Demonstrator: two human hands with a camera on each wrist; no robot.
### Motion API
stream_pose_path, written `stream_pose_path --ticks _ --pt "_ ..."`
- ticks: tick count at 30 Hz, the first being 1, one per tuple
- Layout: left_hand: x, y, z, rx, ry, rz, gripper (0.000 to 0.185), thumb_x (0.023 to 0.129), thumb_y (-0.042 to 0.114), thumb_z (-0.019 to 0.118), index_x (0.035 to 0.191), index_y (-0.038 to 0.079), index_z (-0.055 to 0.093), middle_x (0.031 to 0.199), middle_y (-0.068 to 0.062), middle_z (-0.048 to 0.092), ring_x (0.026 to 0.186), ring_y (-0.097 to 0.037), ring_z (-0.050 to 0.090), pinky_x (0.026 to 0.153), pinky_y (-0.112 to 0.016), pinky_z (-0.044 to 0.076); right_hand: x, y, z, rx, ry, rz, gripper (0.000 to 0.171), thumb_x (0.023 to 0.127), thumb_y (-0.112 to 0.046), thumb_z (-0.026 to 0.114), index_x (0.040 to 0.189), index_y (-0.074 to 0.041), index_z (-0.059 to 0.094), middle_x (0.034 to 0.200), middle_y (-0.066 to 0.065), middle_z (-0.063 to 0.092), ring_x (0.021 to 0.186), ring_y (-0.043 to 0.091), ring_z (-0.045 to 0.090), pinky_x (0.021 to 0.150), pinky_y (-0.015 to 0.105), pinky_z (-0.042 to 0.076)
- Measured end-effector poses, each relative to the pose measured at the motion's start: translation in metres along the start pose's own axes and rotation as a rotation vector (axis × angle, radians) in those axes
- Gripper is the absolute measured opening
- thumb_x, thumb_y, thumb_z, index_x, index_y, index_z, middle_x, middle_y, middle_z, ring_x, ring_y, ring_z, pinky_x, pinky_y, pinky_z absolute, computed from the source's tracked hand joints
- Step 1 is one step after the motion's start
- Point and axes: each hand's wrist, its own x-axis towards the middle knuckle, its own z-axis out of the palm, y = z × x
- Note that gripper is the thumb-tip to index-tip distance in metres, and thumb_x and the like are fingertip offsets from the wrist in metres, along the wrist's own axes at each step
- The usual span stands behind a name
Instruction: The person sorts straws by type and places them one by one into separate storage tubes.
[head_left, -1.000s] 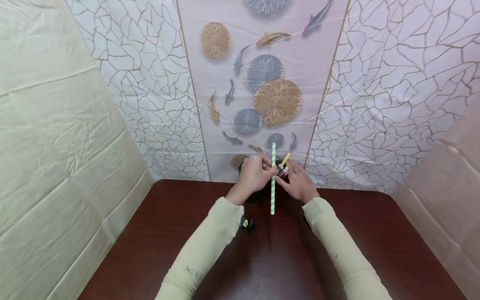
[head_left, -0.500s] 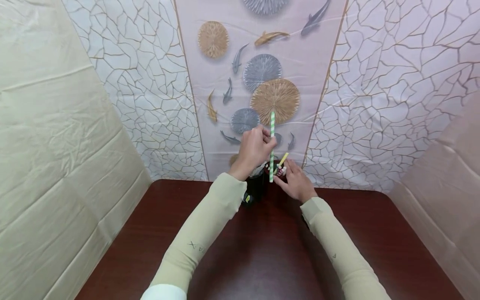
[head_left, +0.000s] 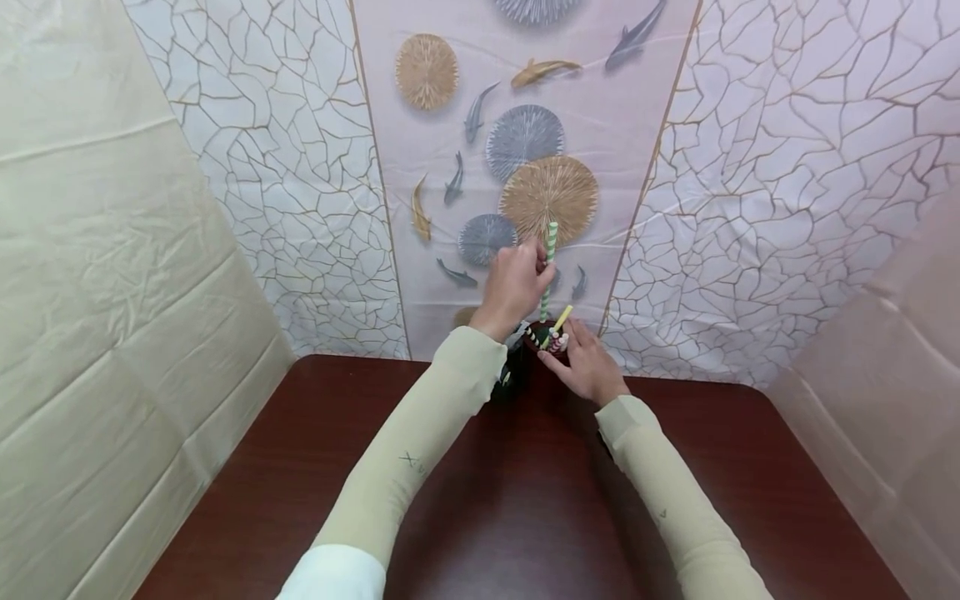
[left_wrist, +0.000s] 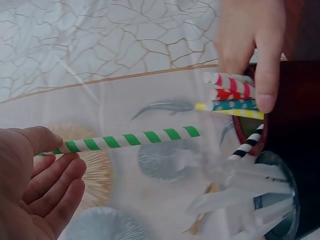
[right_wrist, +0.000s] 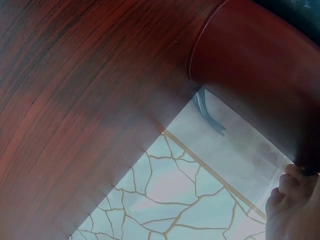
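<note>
My left hand [head_left: 513, 287] pinches a green-and-white striped paper straw [left_wrist: 130, 139] between thumb and fingers. In the head view the straw is upright, its lower end over the mouth of a dark red cup [right_wrist: 255, 65]; the left wrist view shows a gap between them. At that cup's rim, my right hand [head_left: 588, 367] grips with the thumb at the near side and the fingers beyond. Several patterned paper straws [left_wrist: 235, 92] stick out of the cup, including a yellow one [head_left: 564, 317]. A black-and-white striped straw [left_wrist: 247, 142] leans at its rim.
Left of the red cup stands a black cup [head_left: 512, 375] holding several pale, wrapped-looking pieces [left_wrist: 245, 190]. Both cups are near the back edge of the dark wood table [head_left: 525, 500]. A patterned cloth [head_left: 750, 208] hangs right behind them.
My left hand has risen with the green striped straw, which then tilted slightly and came over the red cup. The right hand stays at the cup with only slight movement.
</note>
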Motion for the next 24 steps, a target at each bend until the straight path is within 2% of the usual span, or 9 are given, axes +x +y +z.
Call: stream_pose_path --ticks 9,16,18,20,24 --pt "0.003 -0.01 0.029 0.022 0.001 0.01 0.012 0.1 0.022 0.073 0.094 0.011 0.071 0.089 -0.004 0.078 0.086 -0.026 0.075 0.075 -0.04 0.058 0.002 -0.001 0.001 0.0 0.028 -0.005 0.097 0.106 -0.064 0.047 0.168 0.002 0.013 0.175 0.024 0.018 0.163 0.041 0.02 0.132 0.055 0.024" --pt "0.004 -0.025 0.044 0.046 -0.007 0.01 0.017 0.099 0.016 0.07 0.083 0.011 0.066 0.081 -0.005 0.074 0.077 -0.025 0.07 0.069 -0.04 0.055 0.005 -0.003 0.003 0.023 0.036 -0.022 0.097 0.105 -0.065 0.047 0.168 0.001 0.015 0.175 0.024 0.021 0.163 0.041 0.022 0.131 0.056 0.025" --pt "0.003 -0.027 0.047 0.067 -0.042 0.001 0.018 0.1 0.018 0.07 0.084 0.011 0.065 0.082 -0.006 0.073 0.079 -0.025 0.07 0.069 -0.04 0.055 0.005 -0.003 0.005 0.021 0.036 -0.022 0.097 0.105 -0.065 0.047 0.168 0.001 0.015 0.175 0.024 0.02 0.163 0.041 0.021 0.131 0.056 0.025" --pt "0.001 -0.028 0.05 0.087 -0.108 0.0 0.017 0.099 0.023 0.073 0.09 0.01 0.066 0.088 -0.008 0.074 0.085 -0.027 0.072 0.073 -0.04 0.058 0.005 -0.002 0.005 0.017 0.035 -0.025 0.097 0.105 -0.066 0.047 0.168 0.001 0.014 0.175 0.024 0.02 0.163 0.041 0.021 0.131 0.056 0.025" --pt "-0.003 -0.029 0.053 0.097 -0.22 0.025 0.031 0.097 0.034 0.075 0.106 0.005 0.066 0.099 -0.012 0.073 0.091 -0.03 0.074 0.08 -0.041 0.061 0.002 0.001 0.002 0.011 0.026 -0.012 0.097 0.105 -0.066 0.046 0.168 0.0 0.015 0.175 0.023 0.019 0.162 0.041 0.022 0.13 0.057 0.028"
